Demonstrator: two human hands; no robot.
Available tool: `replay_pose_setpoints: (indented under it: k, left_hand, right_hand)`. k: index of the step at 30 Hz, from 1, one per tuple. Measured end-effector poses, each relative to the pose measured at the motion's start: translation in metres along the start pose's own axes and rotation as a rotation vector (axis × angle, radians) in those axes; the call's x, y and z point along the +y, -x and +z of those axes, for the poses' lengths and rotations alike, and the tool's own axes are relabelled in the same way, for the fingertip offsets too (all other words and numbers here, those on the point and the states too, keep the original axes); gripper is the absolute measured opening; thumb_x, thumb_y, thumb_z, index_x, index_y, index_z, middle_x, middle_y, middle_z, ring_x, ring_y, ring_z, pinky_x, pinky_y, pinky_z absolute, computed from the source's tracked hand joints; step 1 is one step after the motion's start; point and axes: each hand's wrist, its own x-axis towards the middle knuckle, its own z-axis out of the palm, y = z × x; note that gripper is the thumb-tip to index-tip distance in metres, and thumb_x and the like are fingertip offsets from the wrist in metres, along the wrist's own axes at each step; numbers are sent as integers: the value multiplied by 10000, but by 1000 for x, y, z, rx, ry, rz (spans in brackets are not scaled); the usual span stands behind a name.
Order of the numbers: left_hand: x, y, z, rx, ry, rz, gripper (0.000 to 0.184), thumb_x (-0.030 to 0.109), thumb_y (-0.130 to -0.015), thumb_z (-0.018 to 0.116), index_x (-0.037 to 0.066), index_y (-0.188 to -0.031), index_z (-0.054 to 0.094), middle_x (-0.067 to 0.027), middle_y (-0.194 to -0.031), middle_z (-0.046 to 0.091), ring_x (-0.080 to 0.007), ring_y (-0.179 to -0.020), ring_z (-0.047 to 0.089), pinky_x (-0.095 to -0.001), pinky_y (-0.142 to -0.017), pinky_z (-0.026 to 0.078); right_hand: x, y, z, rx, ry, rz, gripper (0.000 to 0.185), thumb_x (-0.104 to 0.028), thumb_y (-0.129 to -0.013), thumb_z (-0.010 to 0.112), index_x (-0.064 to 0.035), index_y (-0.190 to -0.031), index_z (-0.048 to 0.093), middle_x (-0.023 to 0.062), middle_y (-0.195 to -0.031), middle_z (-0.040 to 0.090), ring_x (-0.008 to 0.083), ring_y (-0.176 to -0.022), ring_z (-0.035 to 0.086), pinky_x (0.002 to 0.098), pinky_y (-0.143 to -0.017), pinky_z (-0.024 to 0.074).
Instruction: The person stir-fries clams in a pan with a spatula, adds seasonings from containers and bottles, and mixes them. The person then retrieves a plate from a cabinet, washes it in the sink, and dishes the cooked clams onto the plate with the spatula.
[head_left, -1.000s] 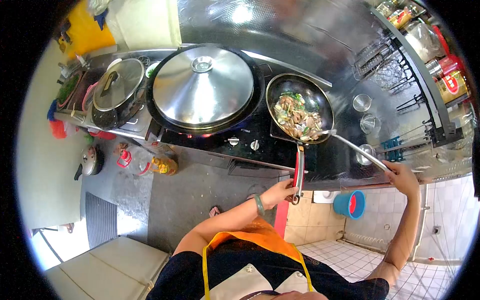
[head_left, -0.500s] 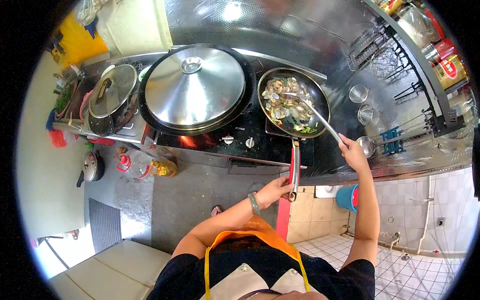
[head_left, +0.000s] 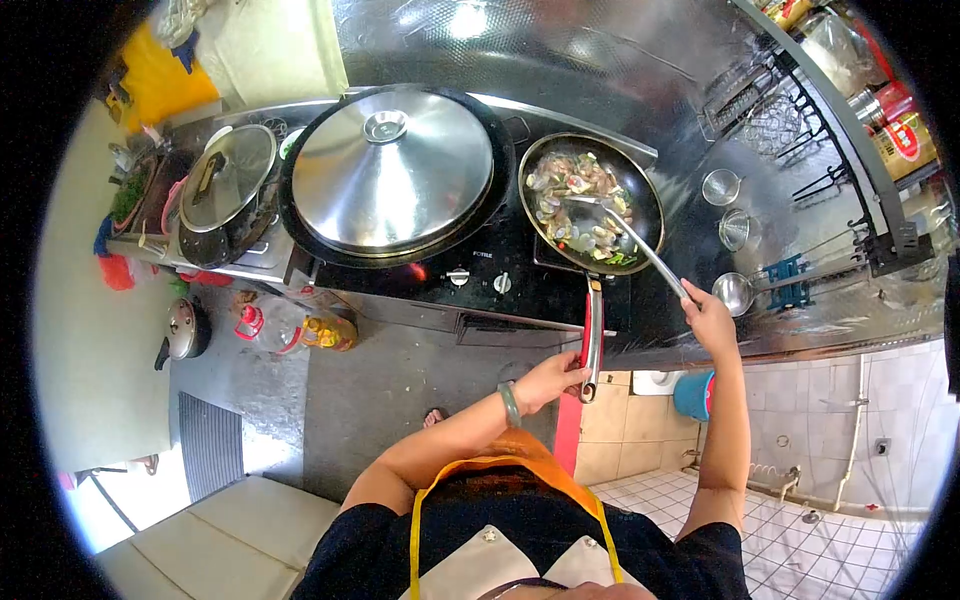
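A dark frying pan (head_left: 646,195) sits over the right burner of the black stove, holding shelled clams (head_left: 575,195) mixed with green and red vegetable pieces. Its red and silver handle (head_left: 592,320) points toward me, and my left hand (head_left: 555,382) is closed around the handle's end. In my right hand (head_left: 710,318) is the shaft of a metal spatula (head_left: 650,252), gripped near its upper end. The spatula's blade lies among the clams, partly covered by them. Just right of that hand hangs a metal ladle (head_left: 733,294).
A large wok under a shiny domed lid (head_left: 390,190) stands left of the pan. Farther left is a pot with a glass lid (head_left: 228,178). Utensils hang from a wall rack (head_left: 850,150) at right. Oil bottles (head_left: 328,333) and a blue bucket (head_left: 692,395) stand below.
The spatula has shifted slightly within the pan, and the clams have been turned over and rearranged. Both hands keep their grips; the view has moved slightly.
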Motion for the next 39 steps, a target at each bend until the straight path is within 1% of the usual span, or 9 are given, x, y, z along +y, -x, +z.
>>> replay_pose_setpoints:
  k: [12,18,23,29,31,34,35,36,39]
  left_hand:
    - [-43,61,-58,125,-79,-132,440,273,-956,495,26,-1315,434,-79,-1078,601,-125,-877,581,-268,-778,476]
    - [-114,183,-158,470,-97,-334,468,287,-911,558,29,-1287,455,-85,-1080,593,-154,-908,585,-279,-771,490]
    - [-200,297,-240,749,-189,-471,395,240,-885,572,-10,-1188,531,-62,-965,604,-148,-732,588,-267,-647,499]
    - [-129,302,-174,1066,91,-284,334,222,-905,548,-9,-1145,558,-62,-925,602,-128,-732,568,-254,-631,479]
    - [-121,281,-148,1138,214,19,358,209,-926,546,-9,-1210,530,-94,-1076,620,-162,-965,589,-296,-852,459]
    - [-85,270,-122,1093,-1228,248,508,225,-861,581,39,-1316,455,-168,-1386,413,-287,-1314,361,-464,-1071,275]
    - [-91,281,-130,1113,-1307,119,575,270,-831,614,45,-1330,439,-163,-1408,384,-278,-1336,325,-494,-1077,244]
    - [-101,291,-142,1128,-1380,-2,644,315,-800,647,50,-1344,424,-159,-1430,355,-269,-1358,289,-523,-1084,213]
    - [-165,353,-221,1197,-1168,-717,721,397,-813,610,98,-1409,334,-174,-1486,242,-316,-1388,214,-543,-1105,114]
  right_hand:
    - [22,-9,46,141,60,39,410,-374,-850,581,-293,-1252,564,157,-840,666,351,-824,632,425,-737,485]
    - [19,13,59,474,88,-326,417,-256,-853,629,-51,-1213,580,162,-1112,608,317,-957,605,374,-868,457]
    - [-88,103,61,115,-559,-458,106,-66,-798,656,-66,-899,687,82,-917,674,201,-882,608,342,-820,459]
    - [-223,139,246,-673,-629,-824,307,-155,-870,622,-83,-1168,604,114,-1047,616,235,-904,626,279,-758,493]
    - [-240,154,315,-736,-658,-731,355,-253,-909,570,-95,-1227,570,118,-1164,578,246,-1001,594,290,-784,492]
    - [-254,178,399,-1122,-823,-99,500,-425,-958,448,-134,-1364,443,131,-1369,449,269,-1223,457,349,-883,472]
    - [-268,180,401,-1262,-1059,234,591,-480,-956,419,-119,-1418,344,165,-1398,395,285,-1322,325,395,-942,445]
    - [-278,175,405,-1265,-1187,501,613,-453,-943,473,-62,-1395,338,197,-1337,450,303,-1269,413,407,-962,435]
    - [-322,153,434,-1182,-1249,163,520,-386,-930,533,-29,-1293,424,178,-1205,554,277,-1122,553,390,-945,443]
